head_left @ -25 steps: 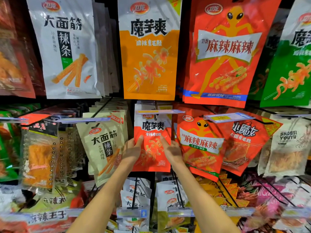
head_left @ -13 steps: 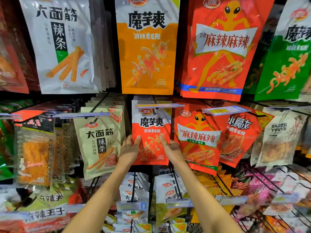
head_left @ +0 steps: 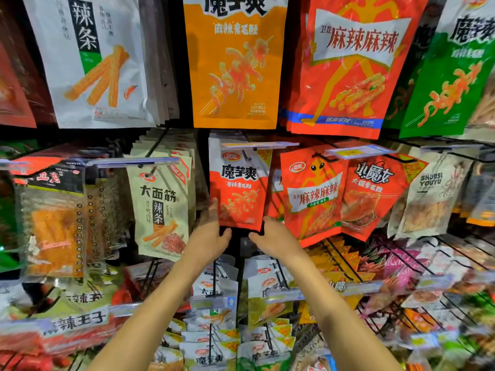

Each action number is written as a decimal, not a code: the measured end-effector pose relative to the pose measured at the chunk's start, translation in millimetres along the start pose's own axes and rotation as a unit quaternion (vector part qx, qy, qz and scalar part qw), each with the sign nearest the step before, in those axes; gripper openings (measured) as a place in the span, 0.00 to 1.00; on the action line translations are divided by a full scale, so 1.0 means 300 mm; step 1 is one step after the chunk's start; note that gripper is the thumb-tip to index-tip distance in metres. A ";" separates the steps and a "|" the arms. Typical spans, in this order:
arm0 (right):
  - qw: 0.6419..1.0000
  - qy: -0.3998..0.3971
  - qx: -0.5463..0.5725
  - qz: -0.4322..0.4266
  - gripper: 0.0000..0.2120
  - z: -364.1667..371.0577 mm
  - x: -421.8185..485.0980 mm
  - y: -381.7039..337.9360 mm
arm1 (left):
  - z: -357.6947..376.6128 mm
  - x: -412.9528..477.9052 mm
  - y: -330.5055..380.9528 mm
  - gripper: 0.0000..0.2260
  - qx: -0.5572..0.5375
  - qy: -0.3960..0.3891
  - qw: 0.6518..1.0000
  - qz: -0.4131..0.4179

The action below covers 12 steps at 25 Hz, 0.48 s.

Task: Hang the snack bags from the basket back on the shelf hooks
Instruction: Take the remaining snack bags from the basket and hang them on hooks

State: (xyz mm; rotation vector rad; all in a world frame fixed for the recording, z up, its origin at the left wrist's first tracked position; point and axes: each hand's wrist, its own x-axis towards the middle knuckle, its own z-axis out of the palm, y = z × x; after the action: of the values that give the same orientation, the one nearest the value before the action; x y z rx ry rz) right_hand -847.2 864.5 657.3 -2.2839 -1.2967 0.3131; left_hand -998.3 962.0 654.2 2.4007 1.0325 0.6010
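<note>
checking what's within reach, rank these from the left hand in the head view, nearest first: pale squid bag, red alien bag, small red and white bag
1. small red and white bag: just above the left hand, which touches its lower left edge.
2. red alien bag: next hook to the right.
3. pale squid bag: far right of the same row.

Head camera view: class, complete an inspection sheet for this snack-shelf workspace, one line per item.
Surface: wire hook with a price label above it.
Job's things: red-and-white snack bag appears hung on that hook; basket not in view.
Clutter: nothing seen.
Hands: left hand and right hand touch the bag's lower corners, thumbs below its bottom edge.
Cables: nothing seen.
Surroundings: beige snack bag to its left, red alien bag to its right, large orange bag above.
</note>
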 end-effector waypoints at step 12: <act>0.972 -0.085 -0.211 -0.055 0.30 -0.121 -0.168 0.016 | 0.003 -0.147 0.146 0.26 0.227 -0.048 0.973 -0.007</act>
State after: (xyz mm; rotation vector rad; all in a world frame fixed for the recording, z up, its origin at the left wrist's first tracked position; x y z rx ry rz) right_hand -854.7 808.5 683.7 -2.5605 -1.7085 0.2114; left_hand -1000.9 901.6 668.8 2.7750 1.2514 0.2553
